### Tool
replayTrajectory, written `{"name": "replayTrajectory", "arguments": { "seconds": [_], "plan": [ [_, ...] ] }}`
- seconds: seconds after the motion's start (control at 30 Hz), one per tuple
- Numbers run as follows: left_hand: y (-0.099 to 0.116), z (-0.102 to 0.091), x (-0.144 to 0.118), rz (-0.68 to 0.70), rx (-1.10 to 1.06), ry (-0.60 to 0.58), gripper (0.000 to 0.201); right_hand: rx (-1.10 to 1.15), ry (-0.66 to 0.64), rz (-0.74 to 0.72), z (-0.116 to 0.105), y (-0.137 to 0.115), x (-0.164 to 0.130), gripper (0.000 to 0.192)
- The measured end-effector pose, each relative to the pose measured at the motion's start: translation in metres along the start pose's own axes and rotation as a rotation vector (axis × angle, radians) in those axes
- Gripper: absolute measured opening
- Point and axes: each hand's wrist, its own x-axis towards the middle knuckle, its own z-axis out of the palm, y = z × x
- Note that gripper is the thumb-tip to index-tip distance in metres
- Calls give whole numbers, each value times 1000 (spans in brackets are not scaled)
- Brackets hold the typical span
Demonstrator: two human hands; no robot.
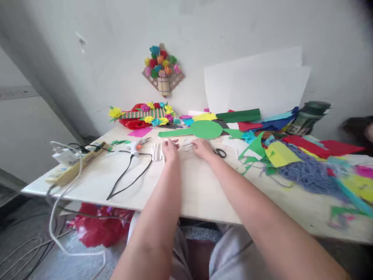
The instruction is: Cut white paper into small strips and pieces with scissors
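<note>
I see a small bundle of clear glue sticks [157, 152] lying flat on the surface, just left of my left hand [170, 149]. A few loose clear sticks [186, 146] lie between both hands, touching the fingers; detail is blurred.

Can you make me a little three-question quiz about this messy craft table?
1. True or false: the black-handled scissors lie beside the right hand.
2. What colour is the big round paper paddle shape behind both hands? A red, B green, C blue
3. Which hand is nearer the small glue gun with the black cord?

Key: 1 true. 2 B. 3 The left hand.
</note>
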Motion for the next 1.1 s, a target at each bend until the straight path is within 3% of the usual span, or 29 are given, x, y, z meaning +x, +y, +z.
{"name": "replayTrajectory", "arguments": {
  "seconds": [0.37, 0.53, 0.73, 1.0, 1.1],
  "plan": [
    [4, 1, -4, -48, -28, 87, 18, -1, -7, -30, -2, 7, 7, 35],
    [4, 1, -4, -53, -8, 98, 17, -14, -124, -65, -3, 6, 11, 39],
    [4, 1, -6, -44, 14, 89, 18, -32, -120, -77, -6, 4, 15, 37],
    [5, 0, -10, -29, 35, 54, 20, -35, -247, -224, -2, -5, 31, 56],
    [5, 0, -11, -43, 30, 50, 18, -94, -310, -284, -2, -8, 38, 55]
  ]
}}
